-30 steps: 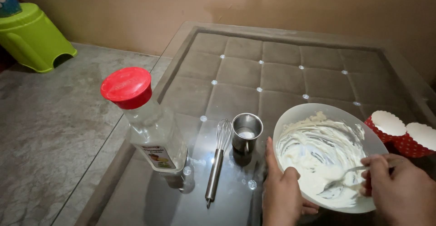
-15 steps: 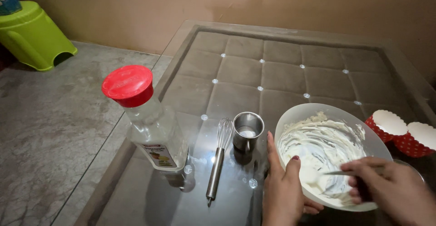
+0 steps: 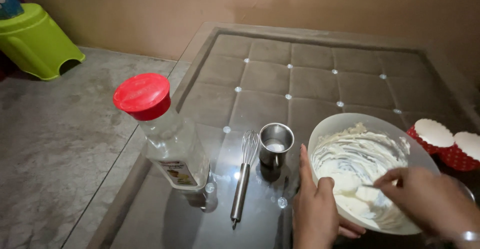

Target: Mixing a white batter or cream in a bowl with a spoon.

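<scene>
Gripping the bowl (image 3: 345, 124), left hand (image 3: 315, 214); right hand (image 3: 430, 201) pinches a mostly hidden utensil.

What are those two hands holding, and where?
Left hand grips the white bowl at its near rim. Right hand pinches a thin utensil by its handle.

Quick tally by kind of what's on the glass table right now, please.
White mixing bowl of batter: 1
Red cupcake liners: 2
Metal whisk: 1
Small metal cup: 1
Clear bottle with red cap: 1
Total: 6
</scene>
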